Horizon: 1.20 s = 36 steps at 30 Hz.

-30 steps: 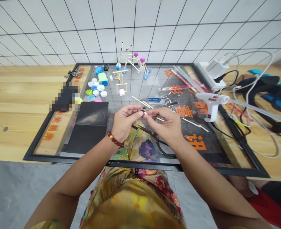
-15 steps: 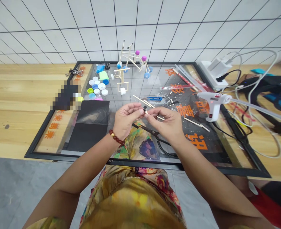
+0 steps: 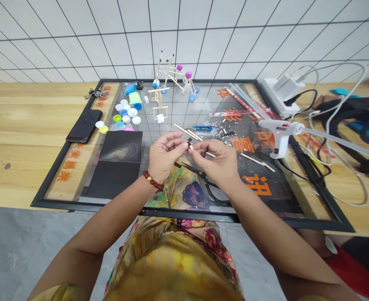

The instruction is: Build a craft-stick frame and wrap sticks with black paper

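My left hand (image 3: 165,154), closed in a pinch, holds a small black strip (image 3: 189,141) between thumb and fingertips. Facing it, my right hand (image 3: 217,161) pinches a short pale wooden stick (image 3: 190,146) whose end meets the black strip; the fingers cover most of both. Below the hands lie black-handled scissors (image 3: 198,171), partly behind my right hand, with a small black piece (image 3: 178,164) by their tip. Thin wooden sticks (image 3: 184,131) lie just beyond my fingers, near a blue box cutter (image 3: 202,128).
A glass panel's black frame (image 3: 87,205) borders the work area. At the back stands a wooden stick model (image 3: 172,77). Bottle caps (image 3: 126,119), black sheets (image 3: 115,179) and a phone (image 3: 84,126) are leftward. A white glue gun (image 3: 278,136), cables and a power strip (image 3: 277,98) are rightward.
The hands keep the same pinch on the strip and stick, almost unmoved. The whole view has shifted very slightly.
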Each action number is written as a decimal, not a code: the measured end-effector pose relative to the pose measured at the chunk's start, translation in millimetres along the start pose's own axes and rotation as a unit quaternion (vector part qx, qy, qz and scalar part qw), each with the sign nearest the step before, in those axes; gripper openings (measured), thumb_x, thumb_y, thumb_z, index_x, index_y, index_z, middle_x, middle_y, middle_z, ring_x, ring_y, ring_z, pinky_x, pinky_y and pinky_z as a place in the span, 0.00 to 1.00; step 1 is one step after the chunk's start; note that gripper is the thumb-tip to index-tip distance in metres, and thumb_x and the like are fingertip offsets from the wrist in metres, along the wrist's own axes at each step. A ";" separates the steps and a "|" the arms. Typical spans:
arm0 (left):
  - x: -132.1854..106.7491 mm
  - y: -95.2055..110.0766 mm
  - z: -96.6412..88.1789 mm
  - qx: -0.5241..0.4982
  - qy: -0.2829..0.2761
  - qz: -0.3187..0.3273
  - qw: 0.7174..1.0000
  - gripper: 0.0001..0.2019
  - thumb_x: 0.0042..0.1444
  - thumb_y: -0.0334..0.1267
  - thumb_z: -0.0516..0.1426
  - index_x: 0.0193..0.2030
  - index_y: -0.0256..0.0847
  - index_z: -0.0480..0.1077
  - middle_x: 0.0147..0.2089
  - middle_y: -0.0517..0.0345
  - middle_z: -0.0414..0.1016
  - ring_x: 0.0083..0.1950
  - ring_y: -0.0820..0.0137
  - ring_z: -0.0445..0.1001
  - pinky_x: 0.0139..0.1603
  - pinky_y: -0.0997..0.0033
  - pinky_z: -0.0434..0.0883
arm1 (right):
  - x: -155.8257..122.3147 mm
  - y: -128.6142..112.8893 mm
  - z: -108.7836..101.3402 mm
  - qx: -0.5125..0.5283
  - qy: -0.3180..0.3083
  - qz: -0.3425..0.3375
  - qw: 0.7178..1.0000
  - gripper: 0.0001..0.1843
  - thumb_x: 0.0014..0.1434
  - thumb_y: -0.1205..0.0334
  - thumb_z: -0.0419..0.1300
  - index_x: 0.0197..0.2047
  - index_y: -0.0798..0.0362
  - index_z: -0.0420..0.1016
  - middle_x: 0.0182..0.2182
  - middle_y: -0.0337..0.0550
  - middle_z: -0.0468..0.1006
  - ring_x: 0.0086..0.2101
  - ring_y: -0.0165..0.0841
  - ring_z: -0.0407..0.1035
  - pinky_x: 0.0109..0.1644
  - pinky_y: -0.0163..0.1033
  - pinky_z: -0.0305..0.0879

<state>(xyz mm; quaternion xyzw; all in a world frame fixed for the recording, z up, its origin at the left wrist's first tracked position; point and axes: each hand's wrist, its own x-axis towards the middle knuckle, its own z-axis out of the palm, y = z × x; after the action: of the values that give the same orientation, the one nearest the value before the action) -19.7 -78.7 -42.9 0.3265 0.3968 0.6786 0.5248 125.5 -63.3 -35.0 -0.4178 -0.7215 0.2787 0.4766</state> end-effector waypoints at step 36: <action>1.2 -2.8 -0.6 0.017 -0.014 0.033 0.999 0.17 0.45 0.34 0.69 0.43 0.39 0.74 0.32 0.61 0.81 0.33 0.73 0.79 0.37 0.72 0.77 | 3.1 8.6 2.5 0.181 -0.051 0.111 0.976 0.06 0.54 0.58 0.69 0.33 0.51 0.81 0.26 0.37 0.81 0.29 0.29 0.73 0.38 0.38 0.70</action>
<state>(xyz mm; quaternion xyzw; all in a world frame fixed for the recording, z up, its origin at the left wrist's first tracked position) -19.3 -77.3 -45.6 0.3580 0.3892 0.6842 0.5022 125.5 -56.5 -41.4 -0.3872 -0.6319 0.4764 0.4732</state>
